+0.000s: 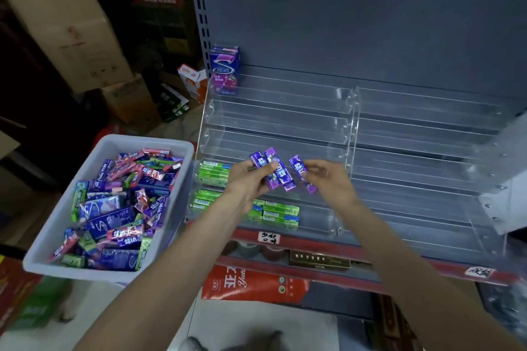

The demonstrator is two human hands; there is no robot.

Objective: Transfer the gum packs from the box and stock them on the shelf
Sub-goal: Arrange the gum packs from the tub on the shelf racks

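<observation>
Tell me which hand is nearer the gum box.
Left. The left hand, holding purple gum packs, is just right of the box; the right hand, pinching another pack, is farther right.

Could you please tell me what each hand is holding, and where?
Left hand grips purple gum packs around their middles; right hand pinches one purple pack near its middle.

Three purple gum packs (275,169) in hands; one box (108,151).

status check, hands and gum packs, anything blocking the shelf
Left hand grips two purple gum packs; right hand pinches one more. Both over the clear shelf tiers. Bin full. Nothing blocking.
</observation>
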